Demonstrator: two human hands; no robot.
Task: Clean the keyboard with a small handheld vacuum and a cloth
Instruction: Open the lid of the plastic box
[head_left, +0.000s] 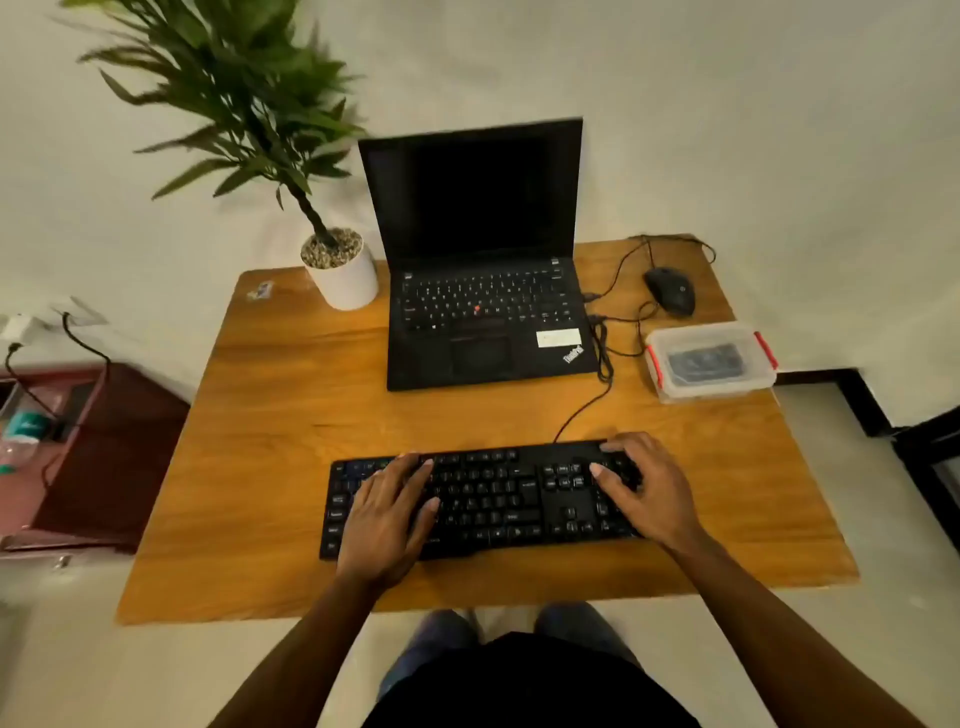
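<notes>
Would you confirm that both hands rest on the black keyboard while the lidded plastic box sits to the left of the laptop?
Not quite: in the head view the plastic box sits right of the laptop, not left. Both the left hand and right hand do rest on the black keyboard.

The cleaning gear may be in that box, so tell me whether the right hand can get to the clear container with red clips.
Probably yes. The right hand rests on the keyboard's right end, and the clear container sits beyond it near the table's right edge. Only bare tabletop and a thin black cable off to the left lie between.
</notes>
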